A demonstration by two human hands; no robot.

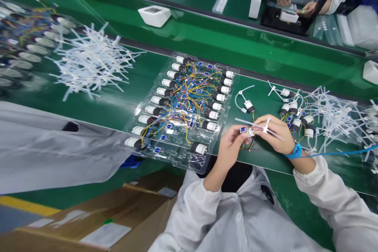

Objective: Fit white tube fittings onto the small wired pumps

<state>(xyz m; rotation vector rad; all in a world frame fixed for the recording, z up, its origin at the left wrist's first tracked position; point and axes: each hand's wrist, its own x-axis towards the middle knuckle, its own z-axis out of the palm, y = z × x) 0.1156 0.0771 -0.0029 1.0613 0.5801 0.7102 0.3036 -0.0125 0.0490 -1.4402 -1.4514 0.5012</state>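
In the head view, my left hand [232, 141] is closed on a small white cylindrical pump [249, 132], thumb and fingers near a blue connector [242, 130]. My right hand [274, 136] meets it from the other side, its fingers closed around thin white tubing with a T-shaped fitting [266, 126]. Whether the tubing is joined to the pump is hidden by my fingers. Just beyond my hands lies another white-and-black pump [249, 105] with a tube loop on it. Several similar pumps [293, 107] with wires lie to the right.
A clear plastic tray [174, 153] left of my hands bears rows of wired pumps. Piles of white tubing lie at left [94, 61] and right [333, 114]. A blue cord [339, 152] runs from my right wristband. Across the bench, a co-worker's hands [308, 9] handle a white device.
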